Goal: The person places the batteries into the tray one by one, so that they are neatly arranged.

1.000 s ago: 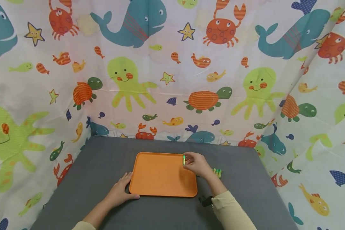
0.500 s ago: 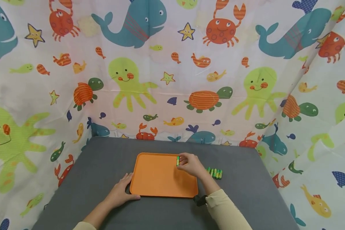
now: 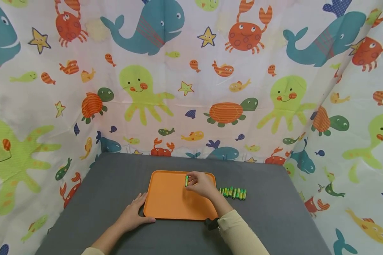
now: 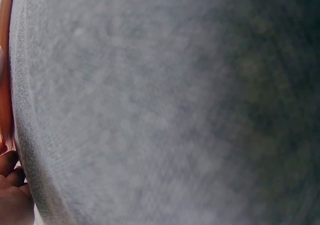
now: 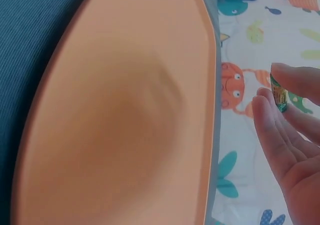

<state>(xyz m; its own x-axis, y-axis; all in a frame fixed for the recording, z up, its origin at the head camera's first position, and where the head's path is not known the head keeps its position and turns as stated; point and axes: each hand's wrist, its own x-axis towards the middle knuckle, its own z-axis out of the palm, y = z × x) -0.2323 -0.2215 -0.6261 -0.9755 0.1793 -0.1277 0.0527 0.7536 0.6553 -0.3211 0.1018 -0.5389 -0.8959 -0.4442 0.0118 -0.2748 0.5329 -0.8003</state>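
In the head view, my right hand (image 3: 201,184) pinches a small green battery (image 3: 187,181) upright between thumb and fingertips, above the orange tray (image 3: 169,198). The right wrist view shows the battery (image 5: 279,96) between the thumb and a finger, its wrapper green and gold. My left hand (image 3: 132,214) rests at the tray's near left corner, fingers along the left edge and thumb stretched beside the front edge. Only a few of its fingers show at the lower left of the left wrist view, near the tray's rim (image 4: 6,100).
Several green batteries (image 3: 234,193) stand in a row just right of the tray, partly behind the right forearm. A dark grey cloth (image 3: 268,219) covers the table. A white curtain (image 3: 191,102) printed with sea animals hangs around the back and sides.
My right hand has moved left over the tray with the battery, from the right edge towards the middle. More of the battery row shows now. The left hand stays put.
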